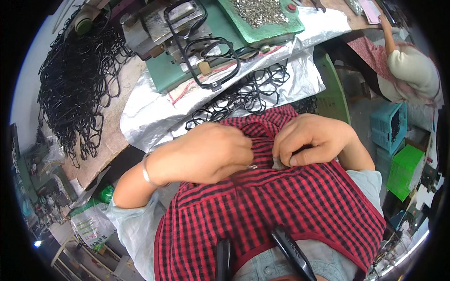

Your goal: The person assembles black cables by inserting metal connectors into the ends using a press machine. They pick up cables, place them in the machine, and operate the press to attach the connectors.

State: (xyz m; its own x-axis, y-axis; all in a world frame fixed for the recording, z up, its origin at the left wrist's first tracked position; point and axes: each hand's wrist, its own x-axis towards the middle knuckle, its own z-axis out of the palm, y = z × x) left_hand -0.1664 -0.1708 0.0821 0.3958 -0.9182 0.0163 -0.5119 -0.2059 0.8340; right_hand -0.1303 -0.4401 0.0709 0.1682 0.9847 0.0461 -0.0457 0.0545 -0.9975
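Observation:
In front of my chest, over a red and black checked apron (262, 201), both hands are close together. My left hand (206, 152), with a silver bangle (146, 171) at the wrist, is closed, its fingertips turned inward; a tiny shiny spot shows at them, too small to name. Thumb and fingers of my right hand (314, 140) pinch a small grey piece (277, 164), its kind unclear. Beyond the hands, several thin black frames (248, 91) lie tangled on a silvery sheet (150, 112).
A green machine (168, 70) carries a larger black loop (213, 85). Metal bits fill a green tray (258, 14). A big heap of black frames (75, 79) covers the left bench. At right are another person (412, 70), a blue crate (389, 124) and a green box (405, 172).

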